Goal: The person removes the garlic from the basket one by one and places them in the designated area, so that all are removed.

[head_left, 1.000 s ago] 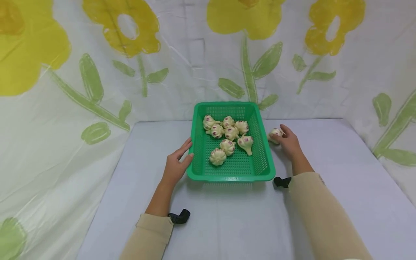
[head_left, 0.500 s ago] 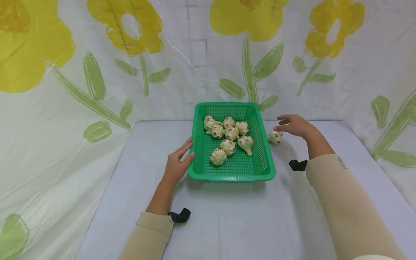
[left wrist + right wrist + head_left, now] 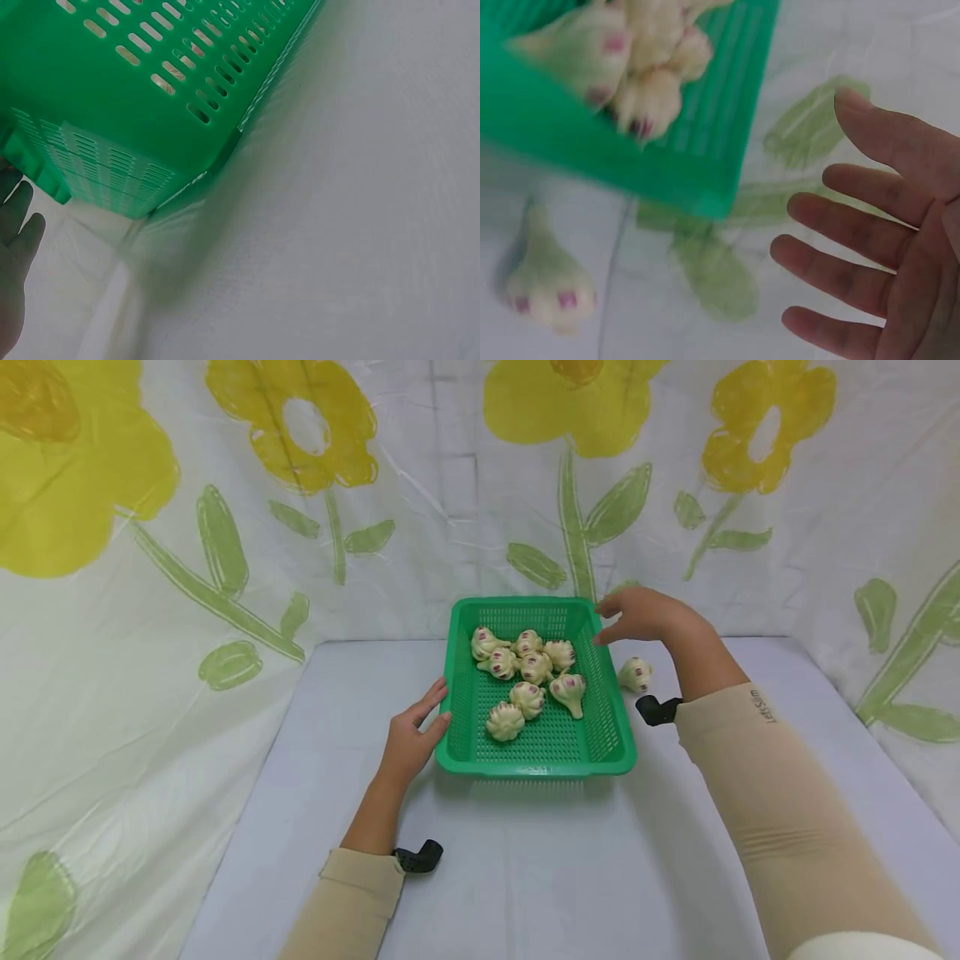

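A green plastic basket (image 3: 536, 770) stands mid-table, holding several whitish garlic bulbs (image 3: 536, 667) with purple marks. Just outside its right wall lies a single garlic bulb (image 3: 635, 674), also visible as a garlic bulb (image 3: 551, 281) in the right wrist view. My left hand (image 3: 411, 735) rests against the basket's left rim with straight fingers. Above the basket's far right corner hovers my right hand (image 3: 637, 614); in the right wrist view its fingers (image 3: 847, 225) are spread and hold nothing. Only part of my left hand (image 3: 16, 240) shows in the left wrist view.
The table (image 3: 510, 868) has a pale covering. Behind it and at the sides hangs a white sheet (image 3: 420, 527) printed with yellow flowers and green leaves. Black wrist cameras (image 3: 418, 857) sit on both wrists.
My right hand has let go of the loose garlic bulb, drawn back to the right, then moved up and left to the basket's far right corner. The left hand stays put.
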### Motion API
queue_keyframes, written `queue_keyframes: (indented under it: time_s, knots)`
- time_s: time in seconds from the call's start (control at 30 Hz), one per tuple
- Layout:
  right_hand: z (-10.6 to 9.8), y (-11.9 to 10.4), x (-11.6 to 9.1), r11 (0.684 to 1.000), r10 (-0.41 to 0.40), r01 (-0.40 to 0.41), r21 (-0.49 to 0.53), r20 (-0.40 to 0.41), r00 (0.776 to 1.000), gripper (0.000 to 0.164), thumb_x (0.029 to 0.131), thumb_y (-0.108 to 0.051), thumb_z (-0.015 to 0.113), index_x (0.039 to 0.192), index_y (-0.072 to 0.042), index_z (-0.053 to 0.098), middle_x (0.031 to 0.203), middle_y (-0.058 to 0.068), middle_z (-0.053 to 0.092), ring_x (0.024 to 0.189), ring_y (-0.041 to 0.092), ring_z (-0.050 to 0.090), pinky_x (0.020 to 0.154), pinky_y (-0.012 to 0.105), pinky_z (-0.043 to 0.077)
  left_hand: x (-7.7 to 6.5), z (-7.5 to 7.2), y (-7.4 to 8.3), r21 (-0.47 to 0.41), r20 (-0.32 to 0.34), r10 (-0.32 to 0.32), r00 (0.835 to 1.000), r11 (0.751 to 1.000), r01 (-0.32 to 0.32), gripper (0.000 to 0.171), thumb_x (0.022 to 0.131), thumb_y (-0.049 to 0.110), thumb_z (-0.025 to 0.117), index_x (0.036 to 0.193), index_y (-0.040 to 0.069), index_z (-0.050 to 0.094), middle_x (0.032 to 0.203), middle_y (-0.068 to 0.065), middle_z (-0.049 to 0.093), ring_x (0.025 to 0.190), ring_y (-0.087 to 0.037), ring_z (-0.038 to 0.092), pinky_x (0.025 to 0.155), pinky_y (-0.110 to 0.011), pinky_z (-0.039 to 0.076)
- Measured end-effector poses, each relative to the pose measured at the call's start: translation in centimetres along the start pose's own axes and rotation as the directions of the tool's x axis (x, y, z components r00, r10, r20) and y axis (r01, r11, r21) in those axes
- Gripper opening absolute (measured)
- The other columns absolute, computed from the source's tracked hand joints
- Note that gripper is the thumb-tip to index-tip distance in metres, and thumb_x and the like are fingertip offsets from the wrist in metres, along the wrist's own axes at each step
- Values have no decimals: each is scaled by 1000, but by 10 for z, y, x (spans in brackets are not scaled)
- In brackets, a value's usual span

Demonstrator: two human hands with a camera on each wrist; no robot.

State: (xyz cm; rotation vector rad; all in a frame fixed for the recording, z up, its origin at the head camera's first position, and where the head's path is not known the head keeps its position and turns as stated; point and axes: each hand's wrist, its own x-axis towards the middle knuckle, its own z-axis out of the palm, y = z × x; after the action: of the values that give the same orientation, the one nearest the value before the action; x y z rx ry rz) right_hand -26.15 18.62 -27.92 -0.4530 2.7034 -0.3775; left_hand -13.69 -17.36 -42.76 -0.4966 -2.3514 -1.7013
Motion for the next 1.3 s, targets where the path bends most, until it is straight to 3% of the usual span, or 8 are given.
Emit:
queue_keyframes:
  time_s: [0.23,0.5,0.6,0.83,1.0,1.13,1.3]
  knots:
    - [13,-34,18,996,-73,72,55,12,997,69,92,-35,68,147,-3,43,149,22,45,136,42,41,105,57,43,1,-2,2,0,2,9,1000,1000,-9,44,97,7,59,139,-6,51,150,-14,46,140,-26,42,115,-41,36]
    - [54,-50,39,966,-165,151,210,55,985,65,92,-32,69,147,-7,46,148,17,47,136,37,44,105,52,45,-2,-1,1,7,-4,6,1000,1000,-6,44,97,7,60,138,-6,52,150,-13,47,139,-26,43,114,-43,37]
    - [68,-52,43,947,-196,177,267,46,979,65,92,-33,69,147,-5,46,148,17,47,135,38,45,103,51,47,-2,0,1,6,-9,4,1000,1000,-4,44,97,8,60,138,-5,52,149,-14,47,139,-26,43,114,-42,36]
    - [93,-46,48,924,-162,131,360,58,985,64,92,-36,68,147,-10,47,148,13,49,134,35,47,99,51,50,-2,2,1,7,4,-4,1000,1000,4,44,97,8,60,138,-5,52,150,-13,47,140,-25,43,115,-42,36]
    - [104,-40,57,917,-192,163,363,46,980,60,93,-33,68,144,-8,50,143,14,53,127,33,52,95,49,52,-2,1,3,16,-2,-12,1000,1000,12,44,97,10,60,139,-3,53,150,-11,47,140,-23,43,115,-41,36]
    - [110,-36,63,921,-214,181,345,61,975,60,92,-31,69,144,-7,51,141,15,55,128,32,53,101,45,50,-1,1,2,24,-7,4,1000,1000,-4,44,97,9,60,138,-4,52,149,-12,48,140,-23,43,115,-40,36]
    - [113,-34,67,917,-236,191,350,91,967,60,91,-25,71,144,-4,50,145,17,52,132,35,49,104,46,47,-1,0,0,20,-2,-20,1000,1000,20,44,98,10,59,139,-3,52,151,-9,47,140,-19,42,115,-37,36]
